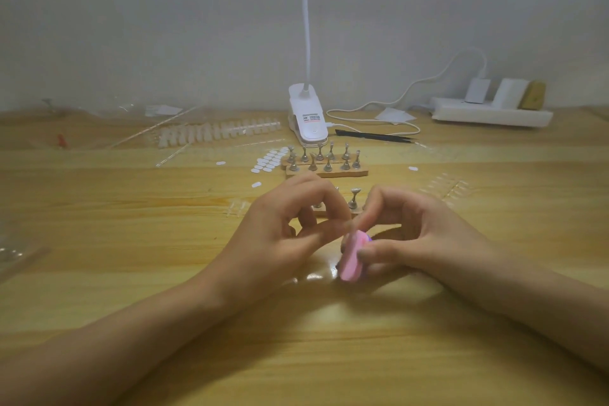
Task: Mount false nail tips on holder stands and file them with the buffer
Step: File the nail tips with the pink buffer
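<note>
Step in hand, I'd say: filing, not mounting. Both hands are together at tabletop centre, forearms resting on the wood. R hand (418,237) has thumb + fingers curled round the pink buffer (352,260), which stands on edge w/ its top end tipped toward the L. L hand (283,234) has thumb + forefinger pinched shut right at that top end, prob. on a nail tip. The tip is too small/blurred to confirm, and I can't tell if it sits on a stand. Next move, as I judge it: short light strokes of the buffer across the tip edge w/ the L pinch kept steady, as a thin tip could flex or slip out. Just behind the hands is the near holder base (354,199), partly hidden, w/ one stand showing betw. the hands. Room: plain pale wall (164,26) at the back and a light wood-grain tabletop (131,273) w/ some glare. On it, at the back: white power strip (491,114) far R, w/ plugs and a cable, then a white clip lamp (308,119) in the middle, neck rising out of view. Also a long strip of tips (217,133) back L, the far base w/ approx. a dozen bare metal stands (326,165), black tweezers (372,136), clear tips (445,186) R of the hands, and white oval stickers (272,160) beside the far base.
</note>
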